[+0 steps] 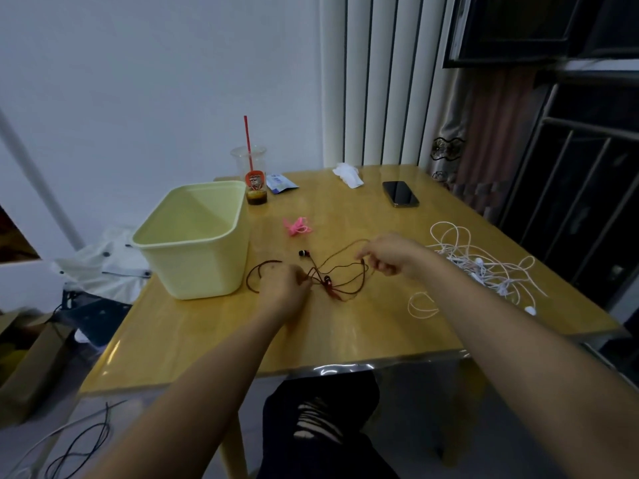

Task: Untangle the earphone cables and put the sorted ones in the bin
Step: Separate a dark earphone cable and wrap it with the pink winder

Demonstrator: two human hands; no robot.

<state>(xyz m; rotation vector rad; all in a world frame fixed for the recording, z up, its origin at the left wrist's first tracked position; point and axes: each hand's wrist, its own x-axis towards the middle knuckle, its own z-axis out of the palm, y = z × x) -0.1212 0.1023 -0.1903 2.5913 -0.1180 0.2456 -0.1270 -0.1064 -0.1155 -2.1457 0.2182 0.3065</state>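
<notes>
While both hands work low over the table [345, 340], the items stand thus.

Left hand [283, 283]: fingers curled, pinching the red cable [327, 281] at the left side of its tangle, near the bin's front right corner. One loop of that cable arcs out to the left of the hand and lies on the tabletop beside the bin wall.

Right hand [390, 254]: fingers curled, thumb and fingertips pinching a strand of the same cable at its right end. Several loops run from this pinch back toward the left hand.

Red cable: dark red, strung between the two hands, with its middle loops on the table. One earbud lies just beyond the left hand, another in the knot near the left fingertips.

Bin [200, 267]: pale yellow, rectangular, upright, on the left part of the table.

White cables [484, 267]: loose tangled heap on the table, on the far side of the right forearm, which covers part of it. One separate loop lies nearer the front edge.

Pink cable [296, 227]: small bundle on the table beyond the hands, right of the bin, apart from the other cables.

Cup [252, 167]: clear plastic with a red straw and dark dregs, behind the bin's far right corner.

Packet [280, 183]: blue and white, just right of the cup.

Tissue [347, 174]: crumpled, at the far edge.

Phone [400, 193]: flat, dark screen up, right of the tissue.
</notes>
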